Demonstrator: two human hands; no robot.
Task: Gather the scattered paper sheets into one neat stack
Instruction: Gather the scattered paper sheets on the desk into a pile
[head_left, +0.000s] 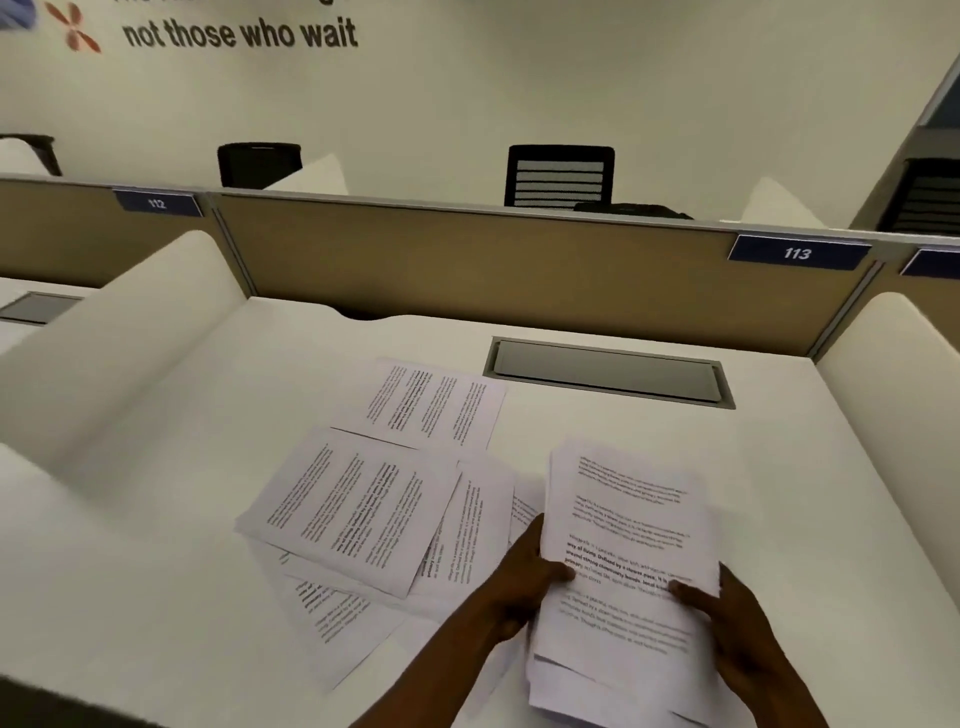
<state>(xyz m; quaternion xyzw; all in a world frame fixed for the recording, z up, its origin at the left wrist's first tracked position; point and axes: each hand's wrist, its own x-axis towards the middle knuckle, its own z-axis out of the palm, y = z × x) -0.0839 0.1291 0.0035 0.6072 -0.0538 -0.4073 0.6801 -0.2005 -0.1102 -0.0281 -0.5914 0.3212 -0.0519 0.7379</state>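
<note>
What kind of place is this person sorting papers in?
Most likely an open-plan office or study hall. The white desk sits between dividers, a numbered tag 113 marks the partition, and office chairs stand at more desks beyond it.

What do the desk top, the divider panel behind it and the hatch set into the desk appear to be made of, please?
Desk top: likely white laminate, smooth and matte with soft reflections. Divider panel: tan, flat and dull, perhaps fabric-covered board, with a grey metal-looking top rail. Hatch: grey with a slight sheen, metal or plastic; the picture cannot settle which.
</note>
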